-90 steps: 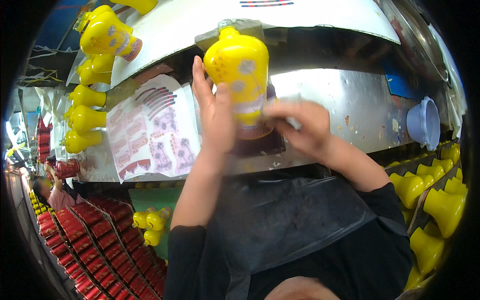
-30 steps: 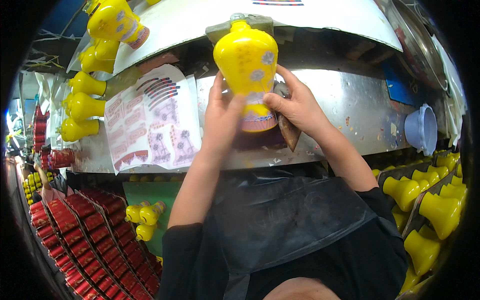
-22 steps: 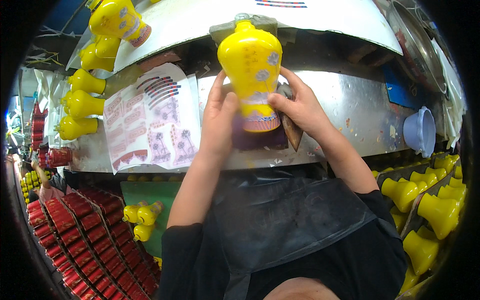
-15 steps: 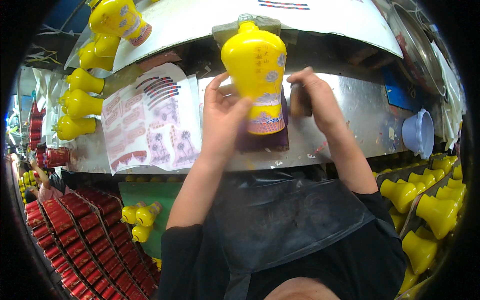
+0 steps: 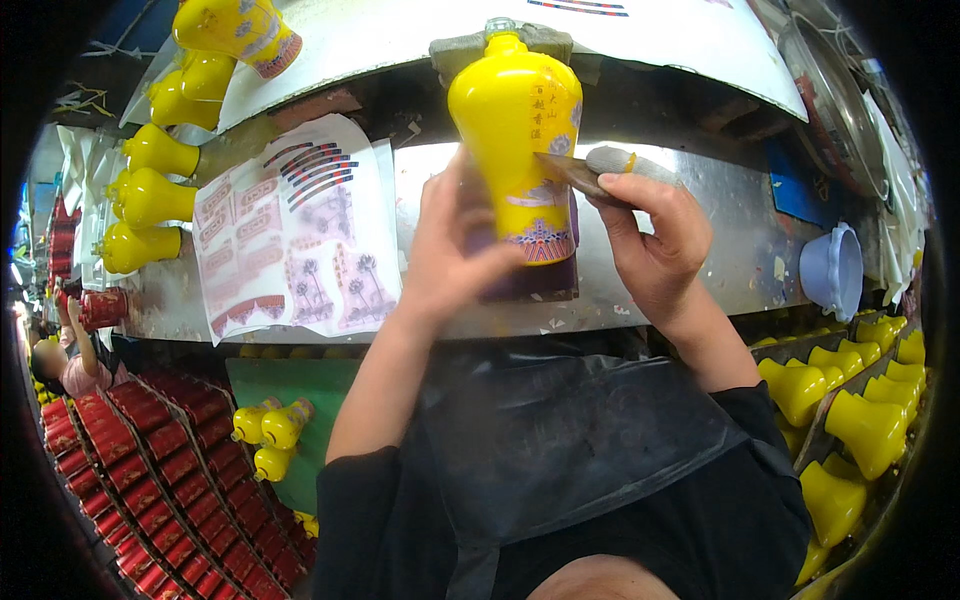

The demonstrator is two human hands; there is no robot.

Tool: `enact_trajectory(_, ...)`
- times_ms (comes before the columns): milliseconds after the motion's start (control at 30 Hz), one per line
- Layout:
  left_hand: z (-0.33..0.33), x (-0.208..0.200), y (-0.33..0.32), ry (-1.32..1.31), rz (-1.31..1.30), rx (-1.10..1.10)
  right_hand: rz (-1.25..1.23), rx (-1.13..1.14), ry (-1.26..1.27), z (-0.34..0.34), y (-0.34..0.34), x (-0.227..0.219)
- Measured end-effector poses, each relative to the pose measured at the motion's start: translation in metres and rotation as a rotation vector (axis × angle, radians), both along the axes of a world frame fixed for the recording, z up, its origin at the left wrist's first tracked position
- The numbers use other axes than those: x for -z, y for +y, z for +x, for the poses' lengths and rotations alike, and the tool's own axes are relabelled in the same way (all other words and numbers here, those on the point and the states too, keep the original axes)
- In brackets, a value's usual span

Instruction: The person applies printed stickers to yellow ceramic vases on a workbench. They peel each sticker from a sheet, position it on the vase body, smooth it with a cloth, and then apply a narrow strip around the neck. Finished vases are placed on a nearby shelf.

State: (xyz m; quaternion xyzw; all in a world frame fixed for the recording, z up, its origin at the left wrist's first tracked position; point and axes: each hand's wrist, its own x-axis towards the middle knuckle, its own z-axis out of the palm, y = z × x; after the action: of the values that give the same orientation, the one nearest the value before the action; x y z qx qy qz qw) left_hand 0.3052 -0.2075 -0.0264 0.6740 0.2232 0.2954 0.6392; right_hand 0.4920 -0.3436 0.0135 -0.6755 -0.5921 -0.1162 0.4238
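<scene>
Turned a little since a moment ago, the yellow bottle [image 5: 500,115] now shows its writing closer to its right edge, and the right hand [image 5: 660,228] has brought the pointed tool [image 5: 578,176] in to it. Before, a gap showed between that tool and the bottle.

A big shiny metal bench [image 5: 735,240] spreads under the work. On its left part lies a white sheet [image 5: 300,235] with purple and red pictures. Next is the bottle, in the middle, over a dark purple pad [image 5: 545,284]. Its long way runs up and down the view: the glass mouth points away from the person, by a grey pad [image 5: 548,42], and the flat bottom points back at the person. It leans slightly, mouth a bit left, bottom a bit right.

The left hand [image 5: 450,243] is blurry, thumb and fingers apart, at the bottle's left side; I cannot tell if it touches. The right hand pinches the tool. The tool's grey end sticks out to the right, and its dark tip points left, over the bottle.
</scene>
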Motion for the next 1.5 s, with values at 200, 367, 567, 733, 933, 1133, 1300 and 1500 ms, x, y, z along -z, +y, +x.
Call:
enact_trajectory(200,0.003,0.015,-0.007,0.207,0.602,-0.078,0.041,-0.289,-0.188,-0.009,0.006,-0.004)
enact_trajectory(367,0.001,0.010,-0.013,0.132,0.600,-0.164,0.050,-0.274,-0.234,-0.006,0.004,-0.008)
enact_trajectory(567,0.006,0.005,-0.019,0.105,0.613,-0.217,0.028,-0.122,-0.238,-0.008,0.004,-0.014)
enact_trajectory(733,0.007,0.002,-0.018,0.128,0.676,-0.193,-0.003,-0.324,-0.278,-0.007,0.003,-0.020)
enact_trajectory(933,0.016,0.000,-0.026,0.114,0.636,-0.261,-0.058,-0.456,-0.342,-0.008,0.000,-0.016)
enact_trajectory(1133,0.016,0.000,-0.023,0.110,0.582,-0.269,-0.266,-0.240,-0.372,0.001,0.015,-0.035)
enact_trajectory(1300,0.008,0.003,-0.014,0.149,0.600,-0.168,0.233,-0.043,-0.413,0.042,0.058,-0.030)
enact_trajectory(1500,0.008,-0.002,-0.006,0.173,0.309,-0.069,0.107,-0.382,-0.348,0.001,0.040,-0.018)
